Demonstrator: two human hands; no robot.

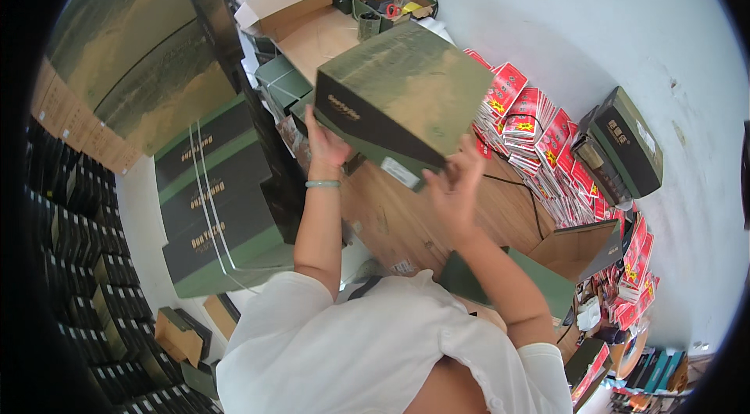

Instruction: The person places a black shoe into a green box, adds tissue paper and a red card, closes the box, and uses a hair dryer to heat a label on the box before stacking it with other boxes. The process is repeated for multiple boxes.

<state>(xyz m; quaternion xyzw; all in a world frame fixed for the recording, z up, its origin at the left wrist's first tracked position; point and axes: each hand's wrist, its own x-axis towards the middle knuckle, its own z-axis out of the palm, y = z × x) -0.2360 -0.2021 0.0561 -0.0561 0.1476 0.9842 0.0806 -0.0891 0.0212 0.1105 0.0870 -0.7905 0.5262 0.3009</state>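
Observation:
A large green shoebox with a dark front panel and a small white label is held up, tilted, above the wooden table. My left hand, with a pale bangle at the wrist, grips its left end near the lower corner. At the front right corner my right hand has its fingers bent against the box edge. The palm side of the left hand is partly hidden by the box. The box is closed, so its contents do not show.
Red printed packets are heaped along the wall. A dark shoebox leans among them. An open green box stands near my right elbow. Strapped boxes are stacked at left, and an open carton sits at the back.

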